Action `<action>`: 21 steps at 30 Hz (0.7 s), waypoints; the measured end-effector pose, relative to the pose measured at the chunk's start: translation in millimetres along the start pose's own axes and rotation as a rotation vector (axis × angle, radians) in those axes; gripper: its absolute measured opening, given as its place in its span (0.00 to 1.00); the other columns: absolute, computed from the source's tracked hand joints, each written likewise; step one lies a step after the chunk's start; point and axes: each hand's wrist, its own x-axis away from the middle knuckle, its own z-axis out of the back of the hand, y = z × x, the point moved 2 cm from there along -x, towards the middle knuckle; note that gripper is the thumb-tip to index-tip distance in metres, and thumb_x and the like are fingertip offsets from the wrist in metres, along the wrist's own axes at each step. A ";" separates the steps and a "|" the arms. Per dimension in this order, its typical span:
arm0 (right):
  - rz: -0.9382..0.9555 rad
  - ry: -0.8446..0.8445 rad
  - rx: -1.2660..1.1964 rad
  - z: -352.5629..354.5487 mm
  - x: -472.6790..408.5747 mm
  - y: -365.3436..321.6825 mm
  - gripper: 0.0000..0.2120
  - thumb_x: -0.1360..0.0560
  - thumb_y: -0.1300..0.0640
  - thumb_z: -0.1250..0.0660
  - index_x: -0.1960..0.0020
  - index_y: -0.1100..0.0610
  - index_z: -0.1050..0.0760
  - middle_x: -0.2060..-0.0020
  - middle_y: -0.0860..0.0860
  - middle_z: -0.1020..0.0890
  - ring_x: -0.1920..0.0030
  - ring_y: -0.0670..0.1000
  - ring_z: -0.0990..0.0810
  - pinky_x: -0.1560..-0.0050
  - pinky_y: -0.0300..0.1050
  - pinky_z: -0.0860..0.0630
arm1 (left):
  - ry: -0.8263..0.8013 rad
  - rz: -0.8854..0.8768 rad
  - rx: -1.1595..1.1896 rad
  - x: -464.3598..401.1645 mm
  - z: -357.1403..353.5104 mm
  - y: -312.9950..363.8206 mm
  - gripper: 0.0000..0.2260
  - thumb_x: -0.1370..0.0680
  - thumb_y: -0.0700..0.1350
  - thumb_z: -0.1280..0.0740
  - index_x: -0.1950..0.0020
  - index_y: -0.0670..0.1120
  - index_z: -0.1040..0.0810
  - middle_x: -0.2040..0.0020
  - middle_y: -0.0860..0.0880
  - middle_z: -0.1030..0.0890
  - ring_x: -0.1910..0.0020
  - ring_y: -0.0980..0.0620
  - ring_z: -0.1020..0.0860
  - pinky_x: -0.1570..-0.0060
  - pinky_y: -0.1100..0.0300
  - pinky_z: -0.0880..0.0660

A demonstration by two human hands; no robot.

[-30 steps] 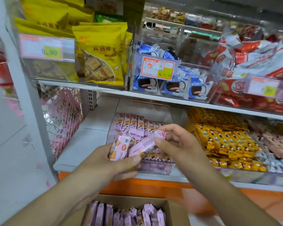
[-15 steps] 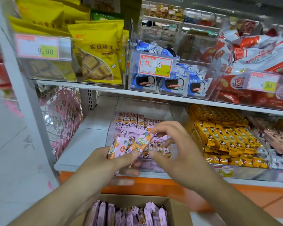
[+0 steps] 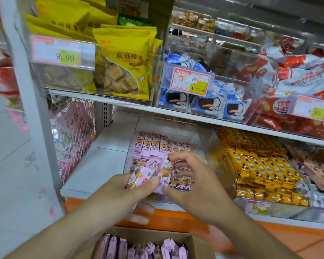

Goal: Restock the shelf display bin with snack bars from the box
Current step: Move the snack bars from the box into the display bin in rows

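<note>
At the far left, a wire mesh panel (image 3: pixel 71 139) blurs whatever pink goods lie behind it. On the upper shelf, yellow cracker bags (image 3: pixel 120 62) stand partly behind a price tag (image 3: pixel 63 51) reading 9.90.

The left hand (image 3: pixel 123 191) holds a small bunch of pink snack bars (image 3: pixel 138 177) over the near edge of the clear bin (image 3: pixel 168 126); its thumb presses on top and the fingers curl beneath, mostly hidden, so how many bars it grips cannot be told.

Just beside it, the right hand (image 3: pixel 196 184) reaches into the bin, fingers curled and pinching one bar (image 3: pixel 166 170) by its end; the hand covers the near right part of the bin. Farther back, rows of bars (image 3: pixel 157 142) stand upright.

At the bottom edge, the cardboard box (image 3: pixel 195 243) is cut off, showing only the tops of more pink bars (image 3: pixel 138 248).

To the right, a bin of yellow bars (image 3: pixel 260 165) sits on the lower shelf (image 3: pixel 94 169), and red packets (image 3: pixel 288 75) above run out of view.
</note>
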 end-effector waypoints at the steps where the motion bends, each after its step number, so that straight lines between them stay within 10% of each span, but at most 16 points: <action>1: -0.047 0.004 0.003 1.2 -7.5 4.1 0.29 0.32 0.50 0.17 0.37 0.40 0.27 0.40 0.38 0.25 0.42 0.42 0.21 0.44 0.43 0.19 | 0.030 -0.013 -0.031 -1.4 2.0 -0.4 0.15 0.26 0.58 0.26 0.47 0.48 0.13 0.55 0.51 0.12 0.56 0.43 0.13 0.56 0.47 0.14; 21: -0.323 -0.022 0.224 -8.8 -158.2 96.5 0.27 0.30 0.73 0.29 0.38 0.50 0.28 0.49 0.54 0.21 0.53 0.54 0.18 0.57 0.62 0.16 | 0.014 -0.006 -0.198 -18.8 18.2 -11.9 0.09 0.29 0.65 0.27 0.57 0.62 0.16 0.60 0.48 0.13 0.58 0.46 0.13 0.55 0.47 0.14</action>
